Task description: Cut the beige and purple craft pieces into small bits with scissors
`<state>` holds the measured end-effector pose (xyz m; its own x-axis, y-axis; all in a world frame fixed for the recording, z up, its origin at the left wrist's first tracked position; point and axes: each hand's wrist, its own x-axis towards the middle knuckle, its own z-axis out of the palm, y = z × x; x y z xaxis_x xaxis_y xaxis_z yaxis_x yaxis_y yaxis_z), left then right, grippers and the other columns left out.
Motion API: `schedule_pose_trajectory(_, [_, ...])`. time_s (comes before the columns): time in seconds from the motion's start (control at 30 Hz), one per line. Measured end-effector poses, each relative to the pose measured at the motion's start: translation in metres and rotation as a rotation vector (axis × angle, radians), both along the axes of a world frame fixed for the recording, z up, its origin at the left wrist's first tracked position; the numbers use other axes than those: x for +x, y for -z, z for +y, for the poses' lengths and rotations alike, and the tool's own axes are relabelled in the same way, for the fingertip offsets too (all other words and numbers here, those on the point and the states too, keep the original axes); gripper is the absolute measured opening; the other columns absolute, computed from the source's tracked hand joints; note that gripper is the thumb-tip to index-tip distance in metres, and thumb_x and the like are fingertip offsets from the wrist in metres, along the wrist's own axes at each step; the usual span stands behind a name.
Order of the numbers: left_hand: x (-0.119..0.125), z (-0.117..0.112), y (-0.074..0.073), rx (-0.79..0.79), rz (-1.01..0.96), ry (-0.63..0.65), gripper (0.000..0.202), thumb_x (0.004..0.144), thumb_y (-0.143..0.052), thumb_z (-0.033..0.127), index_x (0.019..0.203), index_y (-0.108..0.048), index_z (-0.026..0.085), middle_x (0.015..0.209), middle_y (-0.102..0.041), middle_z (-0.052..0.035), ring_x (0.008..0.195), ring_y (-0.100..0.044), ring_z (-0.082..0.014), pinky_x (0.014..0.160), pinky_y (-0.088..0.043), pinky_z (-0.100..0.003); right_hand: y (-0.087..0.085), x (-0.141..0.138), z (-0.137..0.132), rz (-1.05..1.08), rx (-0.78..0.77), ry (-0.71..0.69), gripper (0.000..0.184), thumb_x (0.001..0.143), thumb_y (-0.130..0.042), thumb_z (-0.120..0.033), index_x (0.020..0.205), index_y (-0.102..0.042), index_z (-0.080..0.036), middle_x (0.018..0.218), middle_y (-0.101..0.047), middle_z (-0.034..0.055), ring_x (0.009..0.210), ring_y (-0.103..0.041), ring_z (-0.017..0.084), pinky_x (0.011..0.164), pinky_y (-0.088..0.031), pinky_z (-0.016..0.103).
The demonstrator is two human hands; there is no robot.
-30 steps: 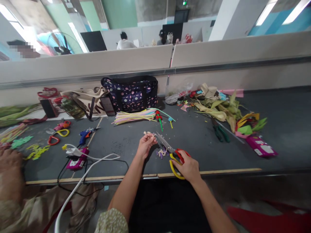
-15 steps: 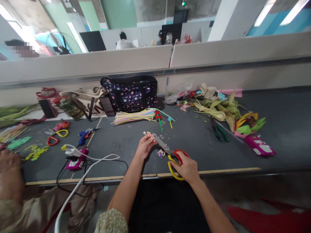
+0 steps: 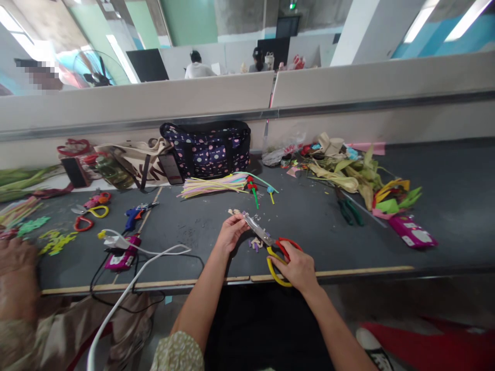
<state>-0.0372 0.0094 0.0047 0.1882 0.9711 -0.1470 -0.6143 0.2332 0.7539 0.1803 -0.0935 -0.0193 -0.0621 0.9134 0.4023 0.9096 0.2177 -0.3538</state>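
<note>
My right hand (image 3: 296,269) grips red-and-yellow-handled scissors (image 3: 275,248), blades pointing up-left toward my left hand. My left hand (image 3: 231,232) pinches a small pale strip (image 3: 234,212) at the blade tips, fingers closed on it. Small cut scraps (image 3: 256,243) lie on the grey table (image 3: 309,226) between my hands. A bundle of pastel strips (image 3: 214,184) lies farther back, with small red and green flower pieces (image 3: 253,189) beside it.
A polka-dot bag (image 3: 209,148) and a beige tote (image 3: 135,162) stand at the back. Green pliers (image 3: 350,210) and leafy craft scraps (image 3: 356,178) lie right. A glue gun (image 3: 137,214), spare scissors (image 3: 91,216) and a white cable (image 3: 131,278) lie left. Another person's hand (image 3: 15,273) rests far left.
The scissor blades have closed in on the strip in my left hand. The other person's hand at far left shifted slightly.
</note>
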Motion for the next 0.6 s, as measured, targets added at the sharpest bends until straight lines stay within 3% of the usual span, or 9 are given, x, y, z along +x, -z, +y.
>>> schedule_pose_trajectory(0.37, [-0.0013, 0.0027, 0.0054, 0.002, -0.006, 0.011, 0.028, 0.061, -0.083, 0.018, 0.082, -0.065, 0.012, 0.071, -0.068, -0.0026, 0.063, -0.064, -0.012, 0.072, -0.054, -0.028, 0.0006, -0.0004, 0.0003, 0.008, 0.001, -0.008, 0.054, 0.081, -0.055, -0.062, 0.115, -0.059, -0.02, 0.089, -0.071, 0.0033, 0.079, -0.067, 0.018, 0.069, -0.045, 0.026])
schedule_pose_trajectory(0.6, [-0.0003, 0.0007, -0.0008, -0.037, -0.027, 0.0, 0.03, 0.059, -0.084, 0.017, 0.082, -0.065, 0.012, 0.071, -0.068, -0.0023, 0.061, -0.064, -0.0118, 0.069, -0.054, -0.027, 0.0017, -0.001, 0.0006, 0.012, 0.021, -0.025, 0.054, 0.081, -0.053, -0.063, 0.113, -0.061, -0.019, 0.088, -0.071, 0.004, 0.077, -0.066, 0.017, 0.068, -0.044, 0.025])
